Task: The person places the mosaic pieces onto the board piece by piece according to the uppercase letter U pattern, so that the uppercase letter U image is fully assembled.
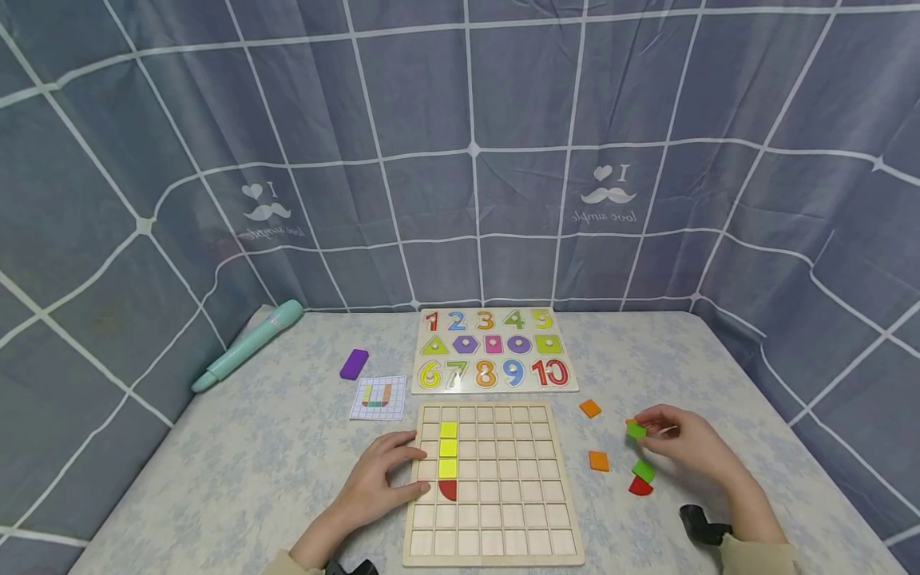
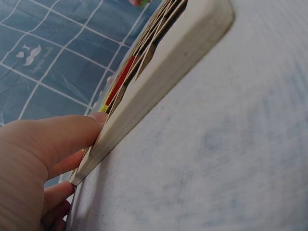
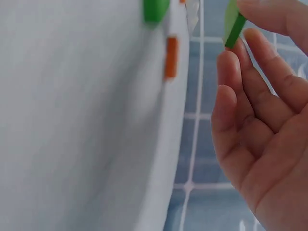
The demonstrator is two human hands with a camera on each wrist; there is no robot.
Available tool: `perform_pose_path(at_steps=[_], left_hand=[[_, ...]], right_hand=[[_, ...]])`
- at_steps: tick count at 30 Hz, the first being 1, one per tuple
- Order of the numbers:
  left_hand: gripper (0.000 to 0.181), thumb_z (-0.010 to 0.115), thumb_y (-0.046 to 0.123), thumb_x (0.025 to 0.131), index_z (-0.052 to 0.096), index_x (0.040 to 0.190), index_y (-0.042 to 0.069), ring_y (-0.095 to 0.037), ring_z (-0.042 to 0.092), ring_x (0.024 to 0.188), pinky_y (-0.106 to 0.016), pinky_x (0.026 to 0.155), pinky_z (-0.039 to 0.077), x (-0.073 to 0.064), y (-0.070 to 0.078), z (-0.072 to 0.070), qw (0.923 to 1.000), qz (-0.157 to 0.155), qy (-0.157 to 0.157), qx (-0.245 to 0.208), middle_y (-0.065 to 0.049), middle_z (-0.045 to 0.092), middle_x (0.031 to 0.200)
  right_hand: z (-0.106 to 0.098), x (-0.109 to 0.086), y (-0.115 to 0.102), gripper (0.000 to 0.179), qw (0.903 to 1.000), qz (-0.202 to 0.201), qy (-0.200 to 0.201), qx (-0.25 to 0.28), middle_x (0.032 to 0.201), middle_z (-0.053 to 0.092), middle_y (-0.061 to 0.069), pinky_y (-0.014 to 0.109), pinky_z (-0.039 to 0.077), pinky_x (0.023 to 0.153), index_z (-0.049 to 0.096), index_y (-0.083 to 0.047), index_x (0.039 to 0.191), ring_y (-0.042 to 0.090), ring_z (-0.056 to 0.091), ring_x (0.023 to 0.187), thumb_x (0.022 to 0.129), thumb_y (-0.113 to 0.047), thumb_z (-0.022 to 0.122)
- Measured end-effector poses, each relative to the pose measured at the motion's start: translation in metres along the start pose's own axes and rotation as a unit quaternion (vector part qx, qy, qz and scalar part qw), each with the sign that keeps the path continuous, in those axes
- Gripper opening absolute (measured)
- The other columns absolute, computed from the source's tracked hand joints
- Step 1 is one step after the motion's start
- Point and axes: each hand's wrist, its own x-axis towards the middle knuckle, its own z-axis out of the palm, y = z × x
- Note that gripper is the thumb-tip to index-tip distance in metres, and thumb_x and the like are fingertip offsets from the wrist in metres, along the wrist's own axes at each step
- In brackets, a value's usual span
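My left hand rests on the left edge of a wooden grid board, its thumb and fingertips on the rim. Three yellow square tiles stand in a column on the board, with a red quarter-circle tile just below them. To the right of the board, my right hand pinches a green tile between thumb and fingers, held up off the table in the right wrist view. Near that hand lie another green tile, a red quarter-circle piece and orange square tiles.
A number puzzle board lies behind the grid board. Left of it are a pattern card showing a U shape and a purple block. A teal tube-like object lies at the back left, by the checked curtain.
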Motion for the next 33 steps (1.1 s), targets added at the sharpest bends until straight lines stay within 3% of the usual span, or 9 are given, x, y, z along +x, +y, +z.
perform_pose_path(at_steps=[9, 21, 30, 33], left_hand=[[0.037, 0.077, 0.038, 0.074, 0.070, 0.104, 0.018, -0.027, 0.044, 0.124, -0.053, 0.098, 0.036, 0.000, -0.001, -0.001, 0.9999, -0.010, -0.009, -0.009, -0.007, 0.054, 0.130], [0.038, 0.077, 0.039, 0.074, 0.069, 0.104, 0.017, -0.027, 0.044, 0.124, -0.053, 0.098, 0.035, 0.000, -0.001, -0.001, 0.9998, -0.008, -0.012, -0.012, -0.008, 0.053, 0.131], [0.036, 0.077, 0.038, 0.074, 0.070, 0.103, 0.018, -0.027, 0.045, 0.123, -0.053, 0.097, 0.037, 0.001, -0.001, -0.001, 0.9999, -0.004, -0.010, -0.007, -0.007, 0.054, 0.130], [0.036, 0.077, 0.038, 0.074, 0.070, 0.103, 0.018, -0.027, 0.045, 0.123, -0.053, 0.097, 0.037, 0.001, -0.001, -0.001, 0.9999, -0.006, -0.010, -0.006, -0.007, 0.054, 0.130]], right_hand=[[0.016, 0.018, -0.050, 0.026, 0.9973, -0.064, -0.013, 0.033, 0.097, 0.065, 0.000, 0.031, 0.049, 0.075, 0.066, -0.008, 0.104, 0.018, 0.057, 0.086, 0.081, -0.018, 0.074], [0.057, 0.036, -0.104, 0.024, 0.9823, -0.146, -0.090, 0.075, 0.096, 0.064, -0.004, 0.030, 0.048, 0.077, 0.066, -0.011, 0.103, 0.016, 0.058, 0.086, 0.081, -0.017, 0.074], [0.093, 0.039, -0.139, 0.018, 0.9672, -0.186, -0.155, 0.079, 0.093, 0.065, -0.009, 0.030, 0.049, 0.077, 0.067, -0.015, 0.098, 0.014, 0.058, 0.084, 0.081, -0.016, 0.073], [0.101, 0.038, -0.147, 0.017, 0.9637, -0.179, -0.180, 0.083, 0.093, 0.065, -0.010, 0.030, 0.049, 0.078, 0.067, -0.016, 0.098, 0.016, 0.059, 0.085, 0.081, -0.015, 0.072]])
